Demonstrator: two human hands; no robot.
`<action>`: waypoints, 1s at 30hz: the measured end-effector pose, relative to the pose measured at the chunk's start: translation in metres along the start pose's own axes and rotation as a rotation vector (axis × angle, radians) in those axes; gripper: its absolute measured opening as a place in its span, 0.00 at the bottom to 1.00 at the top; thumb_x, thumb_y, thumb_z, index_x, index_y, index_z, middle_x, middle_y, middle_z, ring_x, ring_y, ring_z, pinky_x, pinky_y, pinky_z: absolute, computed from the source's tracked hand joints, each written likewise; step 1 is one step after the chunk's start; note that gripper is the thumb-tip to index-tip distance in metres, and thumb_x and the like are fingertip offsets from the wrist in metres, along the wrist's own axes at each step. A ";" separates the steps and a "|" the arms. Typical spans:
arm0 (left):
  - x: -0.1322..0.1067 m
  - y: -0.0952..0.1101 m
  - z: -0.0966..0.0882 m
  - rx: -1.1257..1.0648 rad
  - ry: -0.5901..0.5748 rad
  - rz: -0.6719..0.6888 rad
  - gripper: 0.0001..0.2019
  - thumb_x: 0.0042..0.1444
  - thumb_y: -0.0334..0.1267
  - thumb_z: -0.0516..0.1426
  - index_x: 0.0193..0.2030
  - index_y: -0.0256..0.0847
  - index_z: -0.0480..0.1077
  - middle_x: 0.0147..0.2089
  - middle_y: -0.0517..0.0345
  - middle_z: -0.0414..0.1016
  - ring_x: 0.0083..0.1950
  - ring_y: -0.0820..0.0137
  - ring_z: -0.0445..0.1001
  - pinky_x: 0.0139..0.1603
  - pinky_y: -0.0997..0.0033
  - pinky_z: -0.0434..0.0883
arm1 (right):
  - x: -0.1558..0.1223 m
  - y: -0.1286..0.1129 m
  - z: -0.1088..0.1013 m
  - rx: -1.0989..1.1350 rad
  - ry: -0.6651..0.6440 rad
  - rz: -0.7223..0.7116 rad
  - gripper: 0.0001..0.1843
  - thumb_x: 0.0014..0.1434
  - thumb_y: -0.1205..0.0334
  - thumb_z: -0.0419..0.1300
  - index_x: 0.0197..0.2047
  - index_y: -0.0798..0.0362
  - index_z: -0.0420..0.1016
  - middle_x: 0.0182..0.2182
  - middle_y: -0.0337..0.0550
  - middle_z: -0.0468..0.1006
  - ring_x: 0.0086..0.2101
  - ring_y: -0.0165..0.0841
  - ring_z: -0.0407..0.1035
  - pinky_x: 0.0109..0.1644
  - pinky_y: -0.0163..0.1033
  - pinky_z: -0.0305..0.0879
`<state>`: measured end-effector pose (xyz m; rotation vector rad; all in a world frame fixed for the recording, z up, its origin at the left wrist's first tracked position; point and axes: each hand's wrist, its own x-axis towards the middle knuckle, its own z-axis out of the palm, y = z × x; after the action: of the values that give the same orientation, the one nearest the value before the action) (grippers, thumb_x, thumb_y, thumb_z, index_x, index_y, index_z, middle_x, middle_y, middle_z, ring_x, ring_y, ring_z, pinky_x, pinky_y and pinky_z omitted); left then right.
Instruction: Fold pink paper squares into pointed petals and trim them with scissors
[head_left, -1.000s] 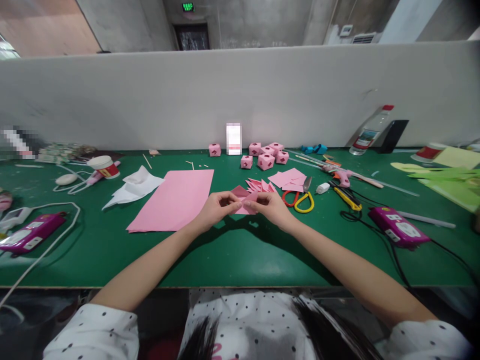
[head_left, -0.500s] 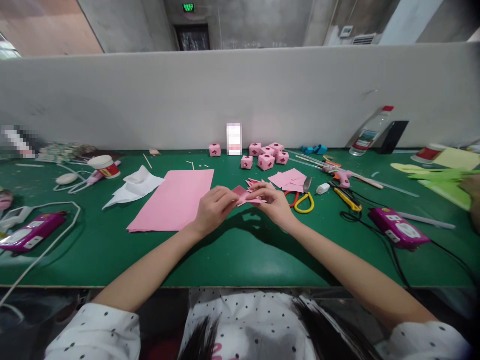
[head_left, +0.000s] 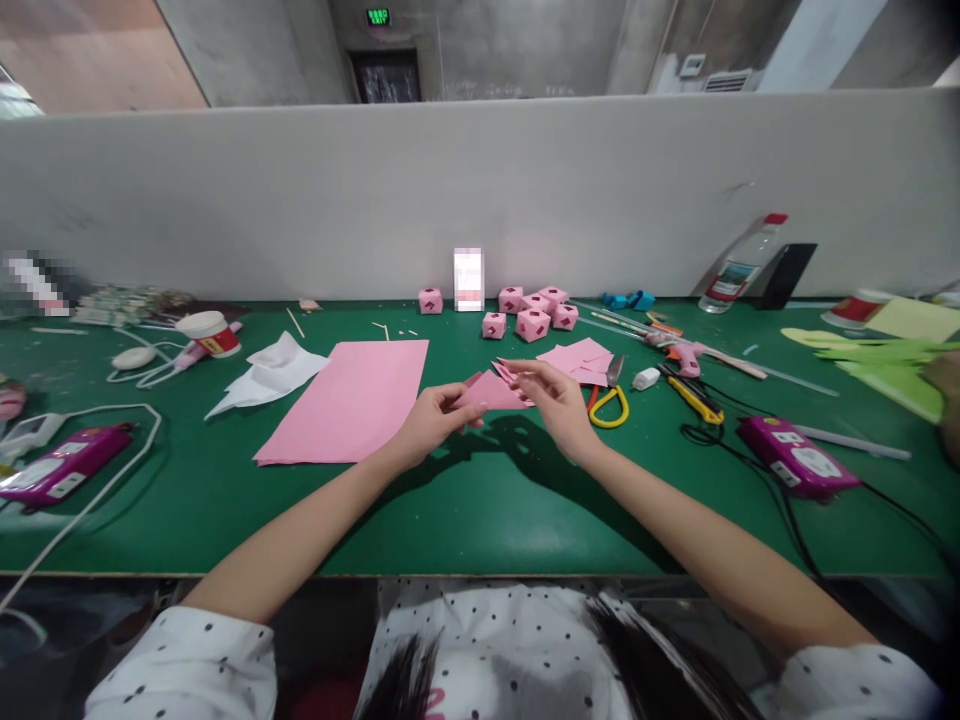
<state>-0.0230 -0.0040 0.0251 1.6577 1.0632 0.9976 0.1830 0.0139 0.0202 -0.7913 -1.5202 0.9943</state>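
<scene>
A folded piece of pink paper (head_left: 491, 392) is held above the green table, between both hands. My left hand (head_left: 437, 418) grips its left end, the thumb in front and the fingers behind. My right hand (head_left: 556, 400) is at its right end, with fingers curved over the top and the thumb near the lower corner. The right fingertips partly hide the paper and some pointed pink pieces (head_left: 501, 368) behind it. Right behind that hand lie pink paper pieces (head_left: 576, 358) and scissors with yellow and red handles (head_left: 609, 408).
Large pink sheets (head_left: 352, 400) and a crumpled white tissue (head_left: 274, 372) lie left. Several folded pink paper cubes (head_left: 533, 323) stand behind, beside a blurred upright screen (head_left: 469, 280). To the right are a yellow cutter (head_left: 696, 400), a pink glue gun (head_left: 684, 357) and a purple power strip (head_left: 796, 457).
The folded paper has turned and shows a broader flat face. My left hand has shifted slightly left and down, its thumb now in front. My right fingers have straightened a little.
</scene>
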 end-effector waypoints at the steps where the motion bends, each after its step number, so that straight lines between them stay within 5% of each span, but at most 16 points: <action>1: 0.000 0.001 0.000 0.026 0.036 0.022 0.18 0.52 0.53 0.61 0.31 0.36 0.71 0.29 0.57 0.75 0.29 0.72 0.69 0.30 0.74 0.65 | 0.001 0.000 0.000 0.046 -0.011 0.076 0.18 0.61 0.52 0.57 0.51 0.47 0.76 0.45 0.45 0.76 0.42 0.34 0.71 0.42 0.40 0.70; 5: -0.001 0.002 0.001 0.091 0.101 0.079 0.18 0.54 0.52 0.60 0.30 0.37 0.71 0.30 0.57 0.76 0.32 0.71 0.71 0.33 0.74 0.66 | 0.000 0.001 0.005 0.064 -0.163 0.284 0.24 0.51 0.44 0.65 0.46 0.53 0.75 0.36 0.44 0.79 0.35 0.34 0.73 0.32 0.35 0.68; 11: -0.002 -0.003 0.002 0.135 0.038 0.072 0.20 0.54 0.55 0.59 0.34 0.37 0.73 0.30 0.59 0.76 0.33 0.69 0.73 0.32 0.74 0.68 | -0.004 -0.002 0.012 -0.107 -0.156 0.256 0.21 0.46 0.43 0.69 0.28 0.54 0.76 0.25 0.40 0.78 0.28 0.33 0.70 0.31 0.36 0.66; 30: -0.002 0.000 0.004 0.056 0.060 0.017 0.18 0.52 0.51 0.61 0.33 0.35 0.77 0.31 0.54 0.79 0.28 0.72 0.72 0.25 0.76 0.66 | -0.004 0.000 0.009 -0.231 -0.158 0.177 0.23 0.51 0.41 0.64 0.26 0.55 0.73 0.23 0.40 0.75 0.25 0.31 0.65 0.27 0.35 0.58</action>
<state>-0.0201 -0.0063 0.0235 1.6938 1.1274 1.0428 0.1745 0.0085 0.0180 -1.0451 -1.7454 1.0422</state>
